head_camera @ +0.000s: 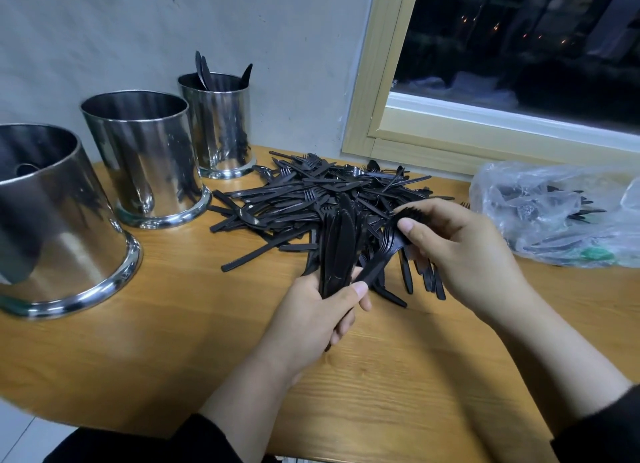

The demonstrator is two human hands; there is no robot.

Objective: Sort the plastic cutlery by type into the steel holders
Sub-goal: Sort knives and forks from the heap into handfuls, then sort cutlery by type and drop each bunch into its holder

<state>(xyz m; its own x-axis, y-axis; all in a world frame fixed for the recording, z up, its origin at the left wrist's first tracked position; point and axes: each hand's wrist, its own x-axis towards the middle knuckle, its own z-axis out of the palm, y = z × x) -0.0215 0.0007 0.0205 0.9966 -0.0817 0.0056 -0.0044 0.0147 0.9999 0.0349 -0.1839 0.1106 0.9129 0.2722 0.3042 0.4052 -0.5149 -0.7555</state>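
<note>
A heap of black plastic cutlery [311,192] lies on the wooden table [156,352], forks and knives mixed. My left hand [318,310] grips an upright bundle of black knives [337,244] and pinches the handle of one fork [375,267] with the thumb. My right hand [460,251] holds a stack of forks [408,217], tines up, with handles hanging below the palm. Three steel holders stand at the left: the near one [59,227], the middle one [145,158], and the far one [218,123] with a few black pieces sticking out.
A clear plastic bag [561,213] with more black cutlery lies at the table's right. A grey wall stands behind the holders, and a wood-framed window [381,82] is at the back right. The table's front edge runs near my sleeves.
</note>
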